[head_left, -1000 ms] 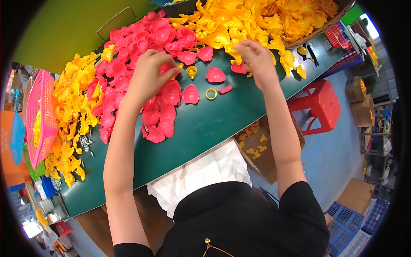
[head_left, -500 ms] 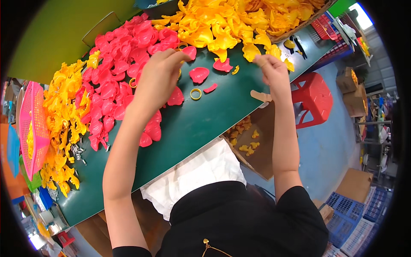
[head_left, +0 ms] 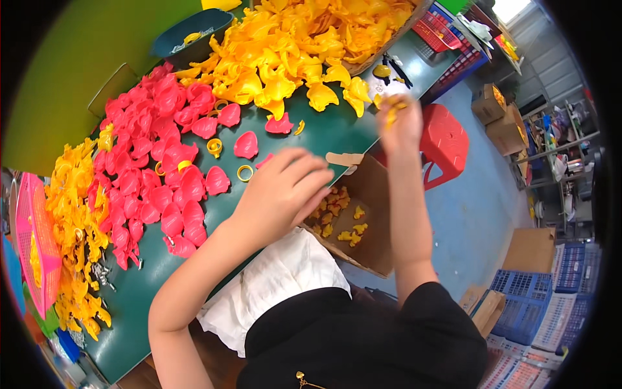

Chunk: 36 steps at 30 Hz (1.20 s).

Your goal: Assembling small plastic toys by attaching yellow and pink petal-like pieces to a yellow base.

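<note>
My left hand (head_left: 282, 191) hovers over the near edge of the green table (head_left: 142, 305), its fingers apart and slightly bent, with nothing visible in them. Its fingertips partly cover a small pink piece (head_left: 264, 160). To its left lie a yellow ring (head_left: 245, 173) and a pink shell-shaped plastic part (head_left: 246, 144). Smeared by motion, my right hand (head_left: 405, 126) is raised off the table's right edge, closed on a small yellow plastic piece (head_left: 392, 113) whose exact shape is blurred. Loose pink shells (head_left: 172, 155) spread in a pile further left.
Yellow plastic parts (head_left: 259, 84) are heaped at the back, and more yellow parts (head_left: 74, 220) lie far left beside a pink basket (head_left: 35, 240). A cardboard box (head_left: 376, 243) holding small yellow pieces stands below the table edge. A red stool (head_left: 447, 146) is to the right.
My left hand has moved from the pink pile toward the table's near edge, and its fingers have spread. My right hand now shows a yellow piece. The whole view has shifted.
</note>
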Available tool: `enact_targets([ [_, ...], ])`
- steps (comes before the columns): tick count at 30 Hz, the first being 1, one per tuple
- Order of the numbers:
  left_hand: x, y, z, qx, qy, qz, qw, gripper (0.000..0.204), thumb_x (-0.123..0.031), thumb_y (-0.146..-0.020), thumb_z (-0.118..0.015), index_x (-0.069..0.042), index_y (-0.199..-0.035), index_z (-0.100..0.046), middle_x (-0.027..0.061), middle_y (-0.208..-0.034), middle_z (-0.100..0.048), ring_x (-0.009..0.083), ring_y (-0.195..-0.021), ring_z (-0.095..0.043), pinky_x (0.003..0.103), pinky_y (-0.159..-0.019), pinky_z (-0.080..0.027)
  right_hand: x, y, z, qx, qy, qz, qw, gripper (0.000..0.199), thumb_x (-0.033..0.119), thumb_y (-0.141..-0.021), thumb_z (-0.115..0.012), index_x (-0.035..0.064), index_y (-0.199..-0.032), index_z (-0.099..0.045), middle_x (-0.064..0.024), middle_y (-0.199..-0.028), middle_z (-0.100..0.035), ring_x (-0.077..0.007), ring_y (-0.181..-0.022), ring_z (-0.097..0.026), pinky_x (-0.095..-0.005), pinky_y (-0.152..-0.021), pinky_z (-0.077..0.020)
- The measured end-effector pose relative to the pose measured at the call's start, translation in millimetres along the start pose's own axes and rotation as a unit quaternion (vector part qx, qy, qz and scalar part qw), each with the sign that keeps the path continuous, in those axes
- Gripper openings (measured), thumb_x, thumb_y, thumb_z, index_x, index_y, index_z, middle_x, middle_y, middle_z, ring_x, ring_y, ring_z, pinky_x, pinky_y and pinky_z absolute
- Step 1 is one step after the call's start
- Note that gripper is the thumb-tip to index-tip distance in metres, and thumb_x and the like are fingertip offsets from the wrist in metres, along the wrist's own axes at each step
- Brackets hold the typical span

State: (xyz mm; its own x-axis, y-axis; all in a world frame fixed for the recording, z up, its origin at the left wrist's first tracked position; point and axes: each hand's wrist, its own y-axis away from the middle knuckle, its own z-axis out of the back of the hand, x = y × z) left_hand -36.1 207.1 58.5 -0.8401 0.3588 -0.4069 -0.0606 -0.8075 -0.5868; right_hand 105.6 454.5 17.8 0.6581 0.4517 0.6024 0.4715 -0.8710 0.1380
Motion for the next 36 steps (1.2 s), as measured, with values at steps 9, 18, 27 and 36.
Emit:
enact_targets([
  [9,-41,105,57,0.061,0.022,0.146,0.987,0.023,-0.010,-0.077,-0.072,-0.008,-0.100,-0.065,0.0039,-0.106,-0.062,0.0293,-0.108,-0.055,0.040,-0.089,-0.048,55,-191,104,-0.105,0.409,0.283,0.861,0.041,0.023,-0.091,-0.040,-0.0020,-0.105,-0.070,-0.0138,-0.103,-0.068,-0.0233,-0.096,-0.062,-0.0360,-0.088,-0.0466],
  [18,-68,217,149,-0.156,-0.190,0.407,0.880,0.022,-0.002,-0.078,-0.071,-0.004,-0.099,-0.068,0.0096,-0.099,-0.069,0.0271,-0.093,-0.064,0.036,-0.084,-0.049,94,-219,130,-0.073,0.618,0.435,0.651,0.042,0.019,-0.094,-0.036,0.0005,-0.107,-0.071,-0.0150,-0.111,-0.069,-0.0269,-0.101,-0.062,-0.0353,-0.091,-0.0466],
  [27,-5,287,217,-0.132,-0.467,0.436,0.758,0.031,-0.007,-0.080,-0.068,-0.006,-0.110,-0.061,0.0084,-0.113,-0.058,0.0327,-0.110,-0.049,0.042,-0.093,-0.042,-35,7,-51,0.012,0.466,0.540,0.700,0.028,0.011,-0.092,-0.044,-0.0066,-0.103,-0.064,-0.0163,-0.107,-0.063,-0.0282,-0.097,-0.060,-0.0379,-0.092,-0.0472],
  [36,18,283,228,-0.267,-0.259,0.459,0.807,0.023,-0.015,-0.074,-0.070,-0.002,-0.091,-0.062,0.0106,-0.090,-0.062,0.0260,-0.080,-0.057,0.037,-0.076,-0.047,-276,163,-225,0.628,0.509,0.262,0.528,0.028,0.009,-0.083,-0.066,0.0070,-0.111,-0.067,-0.0112,-0.109,-0.057,-0.0275,-0.107,-0.053,-0.0366,-0.093,-0.0436],
])
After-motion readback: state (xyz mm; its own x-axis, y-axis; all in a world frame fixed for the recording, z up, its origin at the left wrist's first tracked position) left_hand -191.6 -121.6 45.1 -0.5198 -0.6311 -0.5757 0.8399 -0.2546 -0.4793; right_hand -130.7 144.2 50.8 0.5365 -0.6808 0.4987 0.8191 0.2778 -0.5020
